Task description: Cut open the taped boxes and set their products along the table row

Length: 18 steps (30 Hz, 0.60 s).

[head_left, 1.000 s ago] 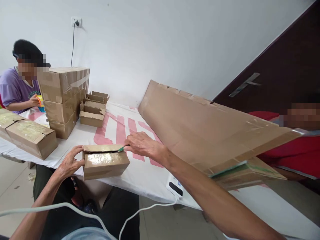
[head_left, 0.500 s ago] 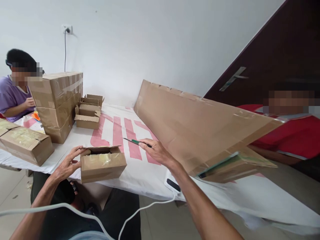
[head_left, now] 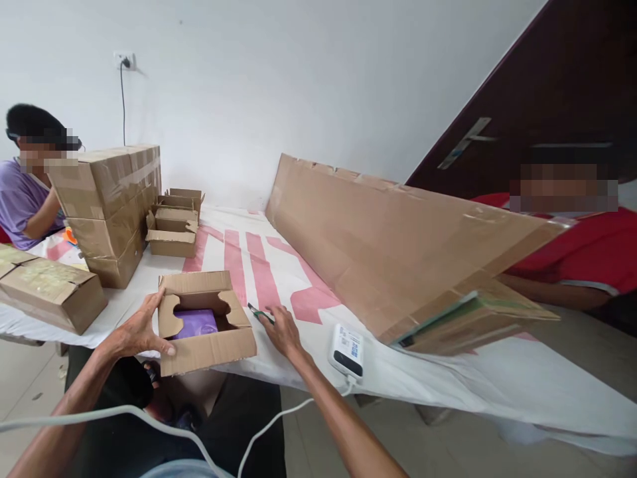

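Observation:
A small cardboard box (head_left: 209, 348) stands at the near edge of the table with its flaps open, and something purple (head_left: 195, 323) shows inside. My left hand (head_left: 133, 332) grips the box's left side, thumb on the left flap. My right hand (head_left: 281, 329) rests on the white and red table cover (head_left: 259, 265) just right of the box, fingers on a green-handled cutter (head_left: 259, 313) lying there. Whether those fingers grip the cutter is unclear.
A white power bank (head_left: 347, 349) with a cable lies right of my hand. A long flattened carton (head_left: 398, 245) leans across the table in front of a person in red (head_left: 577, 252). Stacked taped boxes (head_left: 107, 206), open small boxes (head_left: 174, 226) and another box (head_left: 47, 292) stand left, near a person in purple (head_left: 22, 199).
The taped box was cut along its top seam, then its flaps opened to show the purple contents. My right hand carried the cutter away from the box and down onto the table.

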{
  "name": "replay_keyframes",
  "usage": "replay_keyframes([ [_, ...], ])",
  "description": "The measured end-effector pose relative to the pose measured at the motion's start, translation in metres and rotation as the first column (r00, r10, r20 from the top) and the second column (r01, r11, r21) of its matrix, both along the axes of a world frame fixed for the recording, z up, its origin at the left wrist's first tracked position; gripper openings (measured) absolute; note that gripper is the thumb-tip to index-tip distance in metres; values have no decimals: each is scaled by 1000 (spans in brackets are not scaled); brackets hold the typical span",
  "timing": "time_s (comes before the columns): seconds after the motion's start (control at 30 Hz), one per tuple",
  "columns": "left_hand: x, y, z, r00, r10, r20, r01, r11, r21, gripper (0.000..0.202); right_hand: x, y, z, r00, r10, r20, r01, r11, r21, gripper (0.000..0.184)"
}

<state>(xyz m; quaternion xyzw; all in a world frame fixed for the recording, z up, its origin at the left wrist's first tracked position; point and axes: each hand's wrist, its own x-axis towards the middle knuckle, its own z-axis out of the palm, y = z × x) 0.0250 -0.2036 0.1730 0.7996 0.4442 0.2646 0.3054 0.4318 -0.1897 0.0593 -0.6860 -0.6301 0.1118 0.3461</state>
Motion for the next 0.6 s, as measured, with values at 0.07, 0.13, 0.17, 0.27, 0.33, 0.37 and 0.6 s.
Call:
replay_keyframes([
  [0.07, 0, 4, 4, 999, 7, -37, -8, 999, -34, 137, -14, 3, 16, 992, 75, -98, -73, 997, 20, 44],
  [0.13, 1, 10, 9, 997, 19, -73, -23, 998, -63, 133, -37, 2, 36, 943, 208, -261, -201, 978, 52, 55],
  [0.17, 4, 12, 11, 996, 33, -89, -39, 997, -68, 129, -51, -1, 47, 920, 269, -285, -261, 963, 68, 60],
  [0.27, 18, 15, 14, 983, 119, -142, -123, 992, -20, 111, -89, -13, 81, 954, 274, -122, -273, 962, 24, 68],
  [0.33, 30, 12, 12, 957, 217, -191, -212, 976, 49, 104, -104, -22, 96, 967, 252, 24, -251, 967, -36, 60],
  [0.37, 35, 10, 10, 942, 263, -208, -250, 964, 85, 101, -107, -25, 101, 966, 245, 82, -242, 969, -53, 55],
  [0.6, 26, 2, -4, 941, 313, 125, -326, 941, 96, 68, -66, -24, 95, 983, 78, 165, -82, 996, 19, 54],
])
